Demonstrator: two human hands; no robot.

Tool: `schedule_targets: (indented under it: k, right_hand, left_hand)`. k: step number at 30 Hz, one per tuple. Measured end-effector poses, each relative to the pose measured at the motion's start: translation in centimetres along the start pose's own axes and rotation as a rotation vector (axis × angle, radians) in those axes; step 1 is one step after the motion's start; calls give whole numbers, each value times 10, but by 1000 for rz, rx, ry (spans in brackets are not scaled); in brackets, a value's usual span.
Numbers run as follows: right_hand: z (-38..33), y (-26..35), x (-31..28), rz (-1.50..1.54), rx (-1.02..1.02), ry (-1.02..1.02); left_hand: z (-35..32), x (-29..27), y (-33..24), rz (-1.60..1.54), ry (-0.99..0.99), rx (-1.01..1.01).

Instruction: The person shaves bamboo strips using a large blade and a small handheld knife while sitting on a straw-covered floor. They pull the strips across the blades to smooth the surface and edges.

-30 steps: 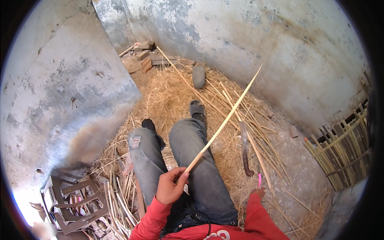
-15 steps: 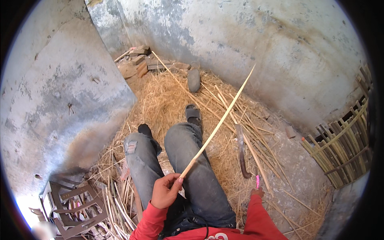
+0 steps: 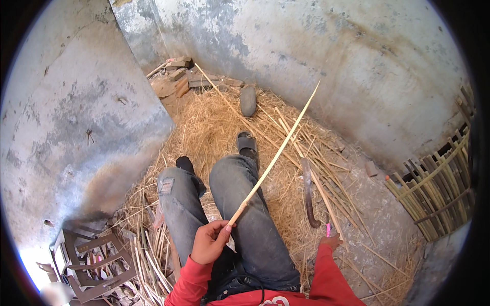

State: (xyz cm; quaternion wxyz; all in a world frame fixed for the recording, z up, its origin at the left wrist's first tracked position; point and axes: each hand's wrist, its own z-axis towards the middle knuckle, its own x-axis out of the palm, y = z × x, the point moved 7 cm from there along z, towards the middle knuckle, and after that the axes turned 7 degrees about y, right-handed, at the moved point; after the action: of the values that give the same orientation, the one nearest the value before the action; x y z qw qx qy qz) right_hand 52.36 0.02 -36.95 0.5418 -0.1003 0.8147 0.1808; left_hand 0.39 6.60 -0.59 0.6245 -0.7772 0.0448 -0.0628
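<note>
Here, a long thin bamboo strip (image 3: 275,155) is pinched at its near end between the thumb and fingers of my left hand (image 3: 208,241), which is curled closed around it above my lap. From there the strip runs up and away to the right, crossing over my right leg (image 3: 245,214) in grey jeans and ending in a pointed tip near the far wall (image 3: 357,66). My right hand (image 3: 331,240) is down on the ground beside my right hip, touching something small and pink (image 3: 327,229); I cannot tell how its fingers sit, since the red sleeve (image 3: 329,278) hides most of it. Just beyond that hand a dark curved blade (image 3: 308,191) lies on the straw (image 3: 214,127), among loose bamboo strips (image 3: 326,199). My left leg (image 3: 178,209) is bent, and both feet rest in the straw toward the corner of the walls. A grey stone (image 3: 248,100) sits past my feet, with broken bricks (image 3: 176,76) in the corner. At the right edge stands a bundle of bamboo sticks (image 3: 439,188); by my left hip lies a dark metal frame (image 3: 92,260).
</note>
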Motion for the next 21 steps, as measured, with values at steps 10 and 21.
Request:
schedule_targets:
  k: [10, 21]
  right_hand:
    - [90, -8, 34, -246, -468, 187]
    - [94, 64, -35, -176, -260, 350]
  left_hand:
    - [12, 1, 10, -20, 46, -17]
    - [9, 2, 13, -30, 13, -50]
